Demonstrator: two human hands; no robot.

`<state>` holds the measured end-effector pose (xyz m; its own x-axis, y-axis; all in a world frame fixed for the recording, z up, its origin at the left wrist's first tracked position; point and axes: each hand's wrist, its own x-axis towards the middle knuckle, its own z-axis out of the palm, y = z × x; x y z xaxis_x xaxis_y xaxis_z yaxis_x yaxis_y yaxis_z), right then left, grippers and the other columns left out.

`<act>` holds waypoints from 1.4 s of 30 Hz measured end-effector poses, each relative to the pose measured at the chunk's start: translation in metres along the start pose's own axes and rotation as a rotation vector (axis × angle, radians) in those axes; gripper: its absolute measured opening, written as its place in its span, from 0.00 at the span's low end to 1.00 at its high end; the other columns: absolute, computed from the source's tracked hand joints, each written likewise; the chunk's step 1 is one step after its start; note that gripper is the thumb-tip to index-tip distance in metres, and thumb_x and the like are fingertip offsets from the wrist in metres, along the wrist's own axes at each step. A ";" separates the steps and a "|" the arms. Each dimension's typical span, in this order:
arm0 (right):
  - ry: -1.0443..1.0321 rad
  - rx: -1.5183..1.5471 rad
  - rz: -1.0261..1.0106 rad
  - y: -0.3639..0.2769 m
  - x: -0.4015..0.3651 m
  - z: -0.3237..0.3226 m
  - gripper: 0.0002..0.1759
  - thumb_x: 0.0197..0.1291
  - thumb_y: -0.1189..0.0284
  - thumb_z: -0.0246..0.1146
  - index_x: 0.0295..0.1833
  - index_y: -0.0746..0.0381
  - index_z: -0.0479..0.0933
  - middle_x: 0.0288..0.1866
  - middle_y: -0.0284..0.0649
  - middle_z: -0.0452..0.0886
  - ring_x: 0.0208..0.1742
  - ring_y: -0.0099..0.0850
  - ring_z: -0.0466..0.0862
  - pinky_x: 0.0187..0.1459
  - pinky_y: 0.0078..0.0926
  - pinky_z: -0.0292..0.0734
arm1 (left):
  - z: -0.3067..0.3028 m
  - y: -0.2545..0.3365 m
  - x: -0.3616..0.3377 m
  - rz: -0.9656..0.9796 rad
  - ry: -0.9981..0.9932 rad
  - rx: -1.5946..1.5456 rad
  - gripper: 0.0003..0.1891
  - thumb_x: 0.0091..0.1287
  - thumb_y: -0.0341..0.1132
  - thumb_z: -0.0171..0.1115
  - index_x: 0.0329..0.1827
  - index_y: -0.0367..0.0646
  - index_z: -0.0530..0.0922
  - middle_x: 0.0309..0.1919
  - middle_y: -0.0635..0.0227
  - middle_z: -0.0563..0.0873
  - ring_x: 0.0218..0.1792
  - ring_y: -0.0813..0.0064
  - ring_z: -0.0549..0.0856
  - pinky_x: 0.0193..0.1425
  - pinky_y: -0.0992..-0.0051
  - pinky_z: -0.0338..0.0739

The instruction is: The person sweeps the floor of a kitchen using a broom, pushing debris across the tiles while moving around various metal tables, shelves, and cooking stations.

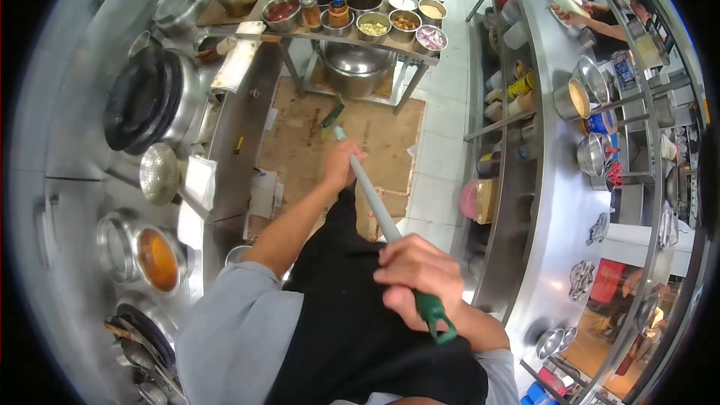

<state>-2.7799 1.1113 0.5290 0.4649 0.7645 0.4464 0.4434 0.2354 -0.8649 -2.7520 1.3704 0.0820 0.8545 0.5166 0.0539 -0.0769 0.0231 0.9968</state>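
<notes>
A long-handled broom (373, 199) with a grey pole slants across the middle of the view. Its small green head (332, 114) is down over the flattened cardboard (300, 135) on the floor; whether it touches is hard to tell. My left hand (343, 163) is wrapped round the lower part of the pole. Higher up, close to my body, my right hand (421, 276) is closed round the top end, just above which the green end cap with its hanging loop (439, 319) sticks out.
Ahead stands a metal table (416, 52) with several ingredient bowls, a large lidded pot (356, 67) beneath. Woks (142, 97) and a pan of orange liquid (159, 259) line the left range. Along the right runs a steel counter (559, 210); another person's arm (604, 28) reaches over it.
</notes>
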 end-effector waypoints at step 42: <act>-0.051 -0.231 0.120 0.079 0.148 -0.123 0.18 0.62 0.60 0.79 0.31 0.62 0.84 0.23 0.35 0.75 0.28 0.37 0.84 0.23 0.33 0.76 | 0.183 0.060 0.228 0.416 -0.082 0.410 0.14 0.69 0.31 0.73 0.28 0.41 0.76 0.30 0.58 0.79 0.40 0.50 0.81 0.42 0.52 0.75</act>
<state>-2.5821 1.1693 0.5547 0.4880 0.8095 0.3265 0.5536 0.0022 -0.8328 -2.4679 1.3331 0.1646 0.8333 0.3428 0.4336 -0.2235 -0.5085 0.8315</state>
